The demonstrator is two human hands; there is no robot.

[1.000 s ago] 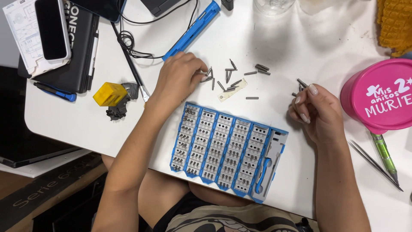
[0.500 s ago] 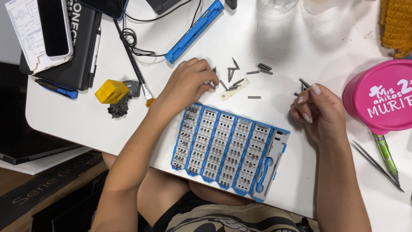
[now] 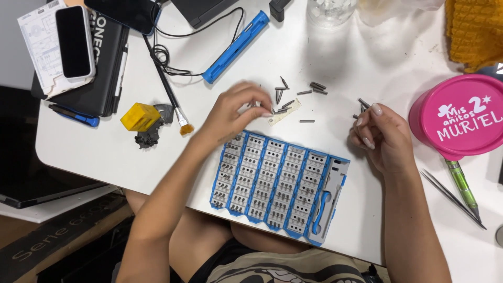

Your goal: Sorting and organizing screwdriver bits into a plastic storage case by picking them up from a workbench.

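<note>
A blue tray of grey screwdriver bits lies open at the table's near edge, with a blue-handled driver in its right slot. Several loose bits and a small white strip are scattered just beyond the tray. My left hand hovers over the tray's top left corner, fingertips pinched together on what looks like a small bit. My right hand rests right of the tray and holds a few bits between thumb and fingers.
A pink round tin stands at the right, with a green pen and tweezers below it. Behind are a blue power driver, a brush, a yellow block, a phone and a black case.
My left hand has drawn back from the loose bits toward the tray's top edge, with its fingers pinched. My right hand has stayed in place.
</note>
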